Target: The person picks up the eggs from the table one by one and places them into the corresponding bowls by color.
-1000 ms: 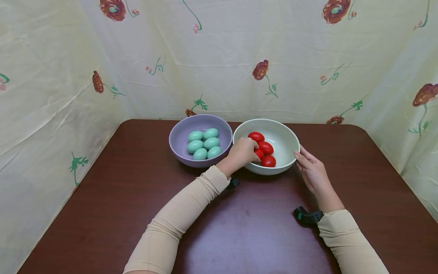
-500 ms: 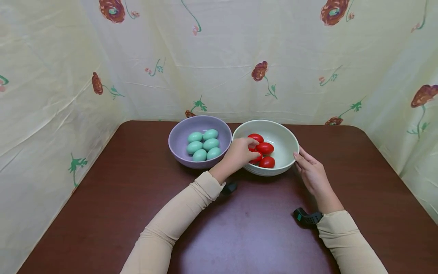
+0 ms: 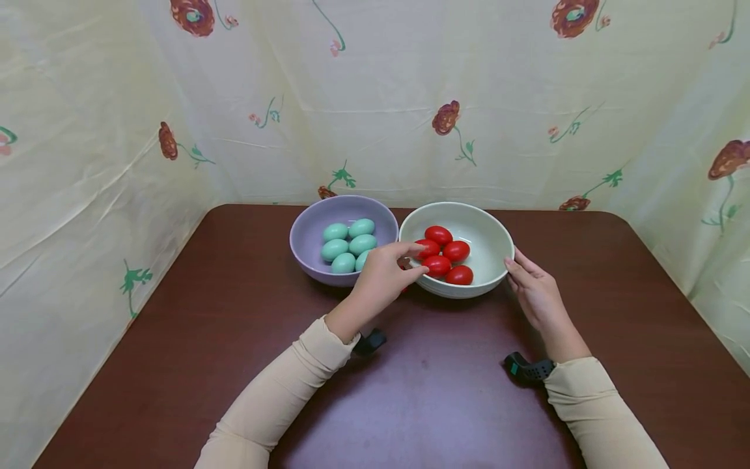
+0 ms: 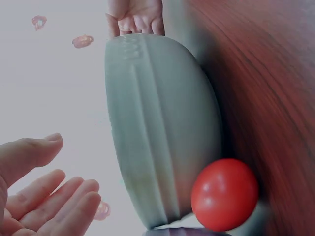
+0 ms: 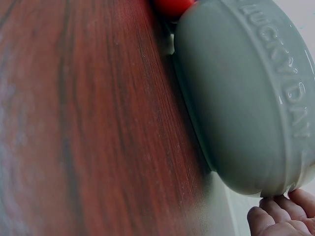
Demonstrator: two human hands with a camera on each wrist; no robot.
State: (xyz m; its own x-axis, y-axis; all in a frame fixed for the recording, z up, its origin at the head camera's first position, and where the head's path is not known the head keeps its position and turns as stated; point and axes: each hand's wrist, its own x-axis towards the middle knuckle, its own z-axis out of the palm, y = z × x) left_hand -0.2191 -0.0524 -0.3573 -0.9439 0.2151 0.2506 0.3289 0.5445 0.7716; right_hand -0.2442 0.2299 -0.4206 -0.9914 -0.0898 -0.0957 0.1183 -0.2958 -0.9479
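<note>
In the head view my left hand (image 3: 383, 273) hovers at the left rim of a white bowl (image 3: 489, 241), thumb and fingers spread apart. Several red eggs (image 3: 456, 251) lie inside the bowl. One more red egg (image 4: 225, 194) sits outside it, low against its wall near the table in the left wrist view; my left hand mostly hides this egg from the head camera. At the opposite side my right hand (image 3: 536, 296) holds the bowl, thumb at the rim and fingertips against the outer wall. Its fingers (image 5: 275, 209) show below the raised lettering.
A purple bowl (image 3: 301, 251) with several mint-green eggs (image 3: 334, 250) stands directly left of the white bowl. Both are near the back of the brown table (image 3: 457, 391). A flowered cloth (image 3: 363, 130) hangs behind the table and at its sides.
My left hand has withdrawn from inside the white bowl, moving left and toward me, and its thumb and fingers have parted. The red eggs there are now uncovered. My right hand keeps its place.
</note>
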